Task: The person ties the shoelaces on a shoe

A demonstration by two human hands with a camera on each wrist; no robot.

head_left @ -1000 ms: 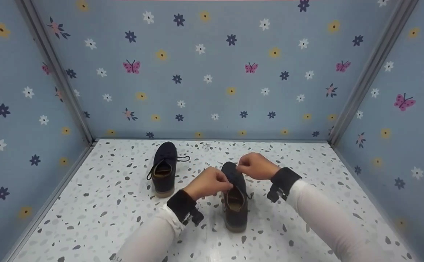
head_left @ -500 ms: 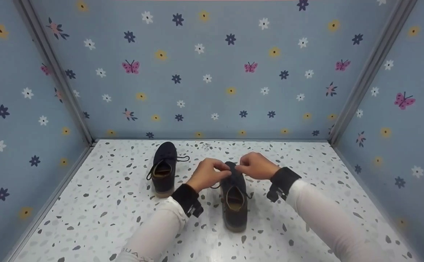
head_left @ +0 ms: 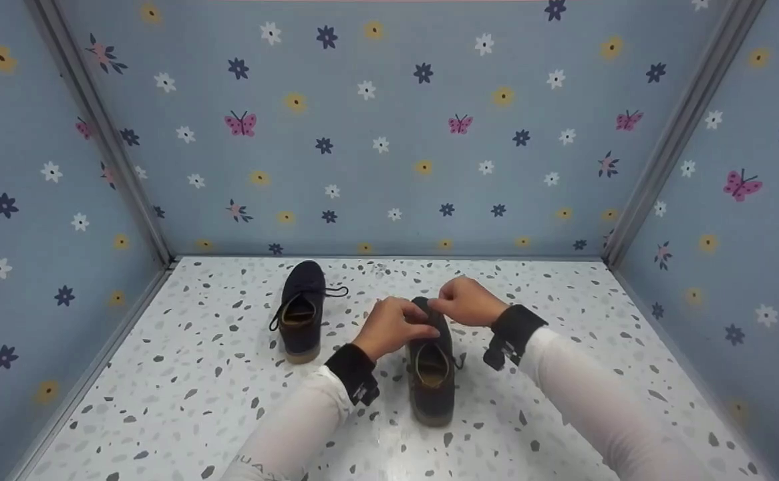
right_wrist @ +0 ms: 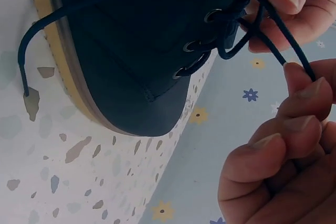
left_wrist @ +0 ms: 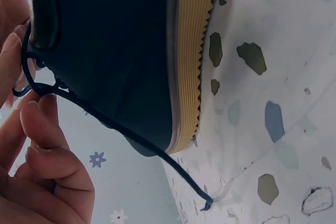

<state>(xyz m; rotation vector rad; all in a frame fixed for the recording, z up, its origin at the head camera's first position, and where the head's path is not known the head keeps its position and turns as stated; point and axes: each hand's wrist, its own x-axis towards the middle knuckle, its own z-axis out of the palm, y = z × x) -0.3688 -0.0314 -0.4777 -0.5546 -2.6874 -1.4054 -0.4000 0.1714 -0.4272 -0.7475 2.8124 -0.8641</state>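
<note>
A dark blue lace-up shoe (head_left: 432,401) stands on the floor with its toe pointing away. My right hand (head_left: 468,302) is over its toe and pinches a loop of the dark blue shoelace (right_wrist: 89,3) between thumb and fingers. My left hand (head_left: 389,327) reaches in from the left over the tongue. Its thumb and fingers hold the lace close to the crossing above the eyelets, as the right wrist view shows. One loose lace end (left_wrist: 181,170) hangs down the shoe's side to the floor. In the head view the hands cover most of the lacing.
A matching shoe (head_left: 302,307) stands to the left, its laces loose at both sides. The white speckled floor (head_left: 182,401) is enclosed by blue flowered panels (head_left: 389,180) at the back and both sides.
My left hand first moved forward toward the toe, then came slightly back and right over the tongue. The right hand shifted a little left. Both shoes stayed in place.
</note>
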